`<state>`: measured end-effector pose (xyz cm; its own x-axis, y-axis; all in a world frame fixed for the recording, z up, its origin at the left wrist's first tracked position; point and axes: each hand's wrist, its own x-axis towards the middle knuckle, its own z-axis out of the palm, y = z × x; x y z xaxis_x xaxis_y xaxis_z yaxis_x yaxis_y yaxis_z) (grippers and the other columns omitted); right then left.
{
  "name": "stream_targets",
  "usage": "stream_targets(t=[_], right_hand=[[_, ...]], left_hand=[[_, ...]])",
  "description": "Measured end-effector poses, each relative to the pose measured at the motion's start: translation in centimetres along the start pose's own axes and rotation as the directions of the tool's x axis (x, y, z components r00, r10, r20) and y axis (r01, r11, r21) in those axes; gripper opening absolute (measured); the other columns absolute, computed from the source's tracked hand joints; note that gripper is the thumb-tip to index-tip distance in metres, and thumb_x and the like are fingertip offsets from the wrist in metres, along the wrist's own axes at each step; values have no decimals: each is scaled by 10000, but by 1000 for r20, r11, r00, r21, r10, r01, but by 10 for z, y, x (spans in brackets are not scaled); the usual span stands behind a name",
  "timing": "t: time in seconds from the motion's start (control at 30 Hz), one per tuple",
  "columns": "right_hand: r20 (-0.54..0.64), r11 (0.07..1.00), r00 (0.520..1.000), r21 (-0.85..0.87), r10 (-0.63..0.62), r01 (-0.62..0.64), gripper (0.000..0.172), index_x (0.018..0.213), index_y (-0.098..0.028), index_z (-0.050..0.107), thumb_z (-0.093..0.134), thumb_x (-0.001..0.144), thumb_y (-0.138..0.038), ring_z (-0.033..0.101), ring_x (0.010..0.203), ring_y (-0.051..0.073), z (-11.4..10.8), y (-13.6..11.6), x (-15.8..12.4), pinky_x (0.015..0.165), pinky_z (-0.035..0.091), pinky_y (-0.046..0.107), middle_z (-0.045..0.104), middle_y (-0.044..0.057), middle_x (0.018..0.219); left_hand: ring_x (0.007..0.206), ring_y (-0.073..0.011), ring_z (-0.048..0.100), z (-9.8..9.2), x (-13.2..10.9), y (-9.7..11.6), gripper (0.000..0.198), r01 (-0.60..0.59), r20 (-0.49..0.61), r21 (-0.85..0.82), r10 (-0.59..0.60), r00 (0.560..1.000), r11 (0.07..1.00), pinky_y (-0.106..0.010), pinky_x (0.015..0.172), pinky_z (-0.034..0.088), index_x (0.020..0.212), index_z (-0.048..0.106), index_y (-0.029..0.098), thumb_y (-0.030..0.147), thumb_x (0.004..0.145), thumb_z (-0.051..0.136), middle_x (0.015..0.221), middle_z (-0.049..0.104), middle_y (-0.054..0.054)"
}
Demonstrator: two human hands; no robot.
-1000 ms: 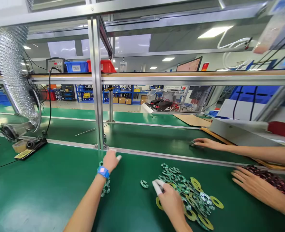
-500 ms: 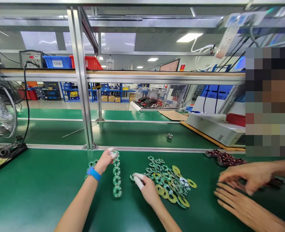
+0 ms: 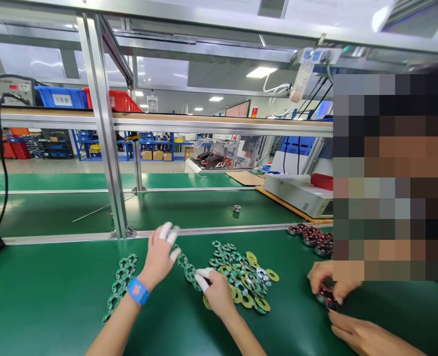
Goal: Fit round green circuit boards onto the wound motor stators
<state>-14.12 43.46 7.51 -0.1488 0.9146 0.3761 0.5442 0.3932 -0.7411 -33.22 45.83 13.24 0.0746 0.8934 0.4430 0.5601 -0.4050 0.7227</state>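
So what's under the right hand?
The near edge of the ring pile; a yellow ring pokes out beside the right hand. Whatever lies beneath its palm is covered.

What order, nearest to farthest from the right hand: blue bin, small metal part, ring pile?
1. Ring pile, right against the right hand.
2. Small metal part, beyond on the far belt.
3. Blue bin, upper shelf, far left.

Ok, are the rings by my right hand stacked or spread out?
Spread out: the rings lie flat, overlapping in a loose heap on the mat beside the right hand.
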Motion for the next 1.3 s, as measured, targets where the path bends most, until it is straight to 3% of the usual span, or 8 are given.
stream_targets(t=[0.07,0.17,0.3,0.53,0.77,1.0,1.13,1.3], right_hand=[[-15,998,1000,-68,-10,8,261,846,-190,738,502,795,-289,626,770,237,-2,-1,-1,726,467,341,702,102,812],[-17,990,999,-139,-32,29,275,877,-197,732,476,816,-277,622,784,232,-4,-3,-3,731,464,332,695,100,823],[11,980,998,-189,-67,68,255,904,-216,724,485,815,-231,631,802,200,-1,-1,-2,742,475,277,698,71,838],[-158,952,987,-299,21,-68,315,928,-111,714,427,818,-179,614,904,307,-11,13,9,841,441,438,678,191,921],[-62,971,998,-237,-26,10,214,795,-216,735,525,786,-260,632,794,204,-12,-6,9,793,473,305,711,56,789],[-180,963,974,-208,135,-171,278,816,-171,721,503,770,-337,625,732,254,-18,2,2,671,479,345,690,111,771],[-152,985,977,-69,147,-159,371,961,-162,695,506,773,-420,630,718,227,-17,3,6,663,499,316,697,102,813],[-45,986,994,141,100,-93,444,829,-152,727,542,736,-545,607,571,190,-7,-1,12,518,505,277,693,66,673]], left_hand=[[1279,-276,251,3,-5,10,230,-247,211,343,182,960,906,-506,1066,60,1022,625,271,198,814,559,1211,523,-47],[1106,-245,426,8,-8,15,155,-369,404,534,153,902,761,-491,1024,169,809,663,242,238,862,517,893,611,-36],[870,-203,517,14,-8,12,161,-326,414,562,82,906,760,-342,806,386,781,656,197,249,858,524,813,605,-48],[872,-221,530,27,-14,20,192,-188,323,606,-23,946,773,-312,730,403,821,645,146,182,872,464,891,597,-92],[883,-203,540,36,-17,14,207,-69,262,534,-88,961,843,-288,752,406,799,659,161,143,859,462,875,599,-76],[881,-211,552,37,-14,4,186,70,169,352,-137,976,933,-304,788,413,830,673,152,174,838,488,889,613,-91],[821,-162,578,45,-14,8,262,80,209,152,-111,972,985,-244,755,441,1048,623,172,176,821,493,902,647,-50],[792,-141,600,55,-14,13,289,62,308,-15,-54,950,998,-206,699,457,1072,606,148,180,840,436,915,674,-39]])
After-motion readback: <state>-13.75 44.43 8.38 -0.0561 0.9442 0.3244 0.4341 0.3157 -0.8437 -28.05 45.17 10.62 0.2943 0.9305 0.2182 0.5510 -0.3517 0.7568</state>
